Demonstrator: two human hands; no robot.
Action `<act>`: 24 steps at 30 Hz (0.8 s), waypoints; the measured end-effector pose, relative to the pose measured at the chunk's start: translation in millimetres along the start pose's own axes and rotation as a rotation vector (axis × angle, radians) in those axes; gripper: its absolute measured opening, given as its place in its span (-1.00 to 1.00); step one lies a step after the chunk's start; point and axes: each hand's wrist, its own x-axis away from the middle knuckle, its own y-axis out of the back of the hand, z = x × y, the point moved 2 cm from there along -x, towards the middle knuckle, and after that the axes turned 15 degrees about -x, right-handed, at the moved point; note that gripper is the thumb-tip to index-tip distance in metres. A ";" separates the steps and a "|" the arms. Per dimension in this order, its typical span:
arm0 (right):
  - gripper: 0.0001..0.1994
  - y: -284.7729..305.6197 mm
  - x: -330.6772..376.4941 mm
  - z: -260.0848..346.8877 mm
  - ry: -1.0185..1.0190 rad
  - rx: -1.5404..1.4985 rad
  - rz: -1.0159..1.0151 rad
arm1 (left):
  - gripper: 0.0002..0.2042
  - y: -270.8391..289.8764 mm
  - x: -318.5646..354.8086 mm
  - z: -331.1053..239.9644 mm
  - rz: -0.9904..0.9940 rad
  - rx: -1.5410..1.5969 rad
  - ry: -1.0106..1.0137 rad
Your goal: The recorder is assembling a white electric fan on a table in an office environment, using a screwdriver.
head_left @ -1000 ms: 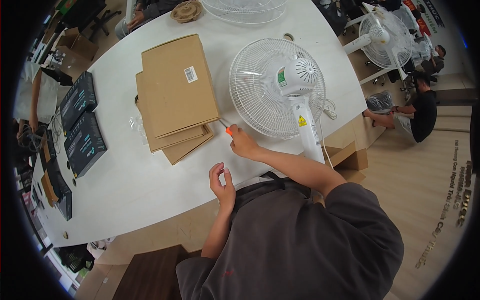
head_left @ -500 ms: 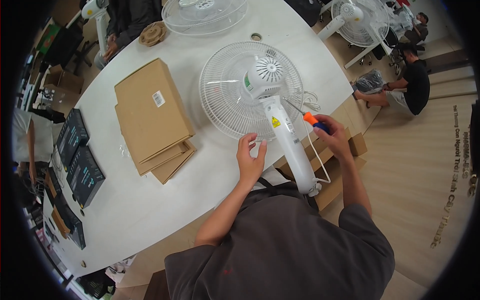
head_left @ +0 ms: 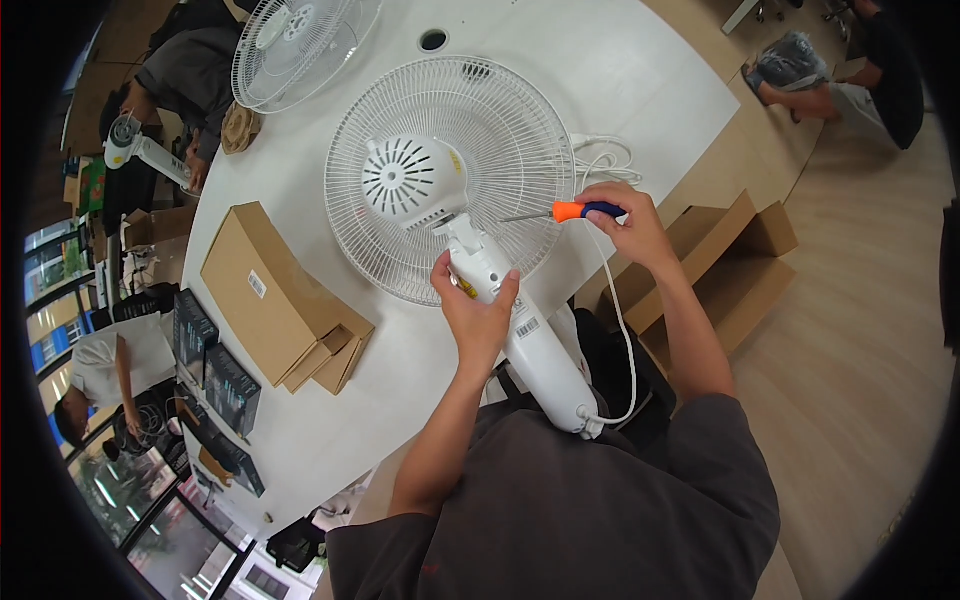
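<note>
A white fan lies face down on the white table point(head_left: 330, 420), its wire guard point(head_left: 500, 130) flat and its motor housing point(head_left: 410, 180) facing up. My left hand point(head_left: 478, 310) grips the fan's white neck point(head_left: 540, 360) just below the motor. My right hand point(head_left: 630, 222) holds a screwdriver with an orange and blue handle point(head_left: 585, 211); its metal shaft points left toward the joint between motor and neck. The fan's white cord point(head_left: 615, 300) runs down past my right wrist.
Flat brown cardboard boxes point(head_left: 275, 295) lie left of the fan. Dark boxes point(head_left: 215, 370) line the table's left edge. A second fan guard point(head_left: 295, 45) rests at the far end near another person. Cardboard boxes point(head_left: 730, 260) stand on the floor at right, where another person sits.
My view has shifted closer over the fan. My left hand moved from the guard's edge onto the neck. My right hand brought the screwdriver in toward the motor joint.
</note>
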 end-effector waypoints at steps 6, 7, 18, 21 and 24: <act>-0.74 -1.4 -11.8 -20.6 -0.051 -0.132 0.058 | -0.21 -0.6 0.9 13.9 0.025 0.298 0.019; -0.74 -1.8 -13.0 -21.3 -0.058 -0.143 0.061 | -0.22 1.3 1.4 16.1 0.029 0.355 0.016; -0.73 -6.9 -25.1 -17.5 0.025 -0.057 0.190 | -0.21 5.9 2.1 33.2 0.049 0.465 0.082; -0.73 -6.1 -27.0 -16.7 -0.004 -0.085 0.196 | -0.21 5.9 1.8 35.4 0.043 0.491 0.063; -0.73 -6.3 -24.6 -13.7 -0.062 -0.076 0.192 | -0.21 5.6 1.7 33.5 0.039 0.494 0.070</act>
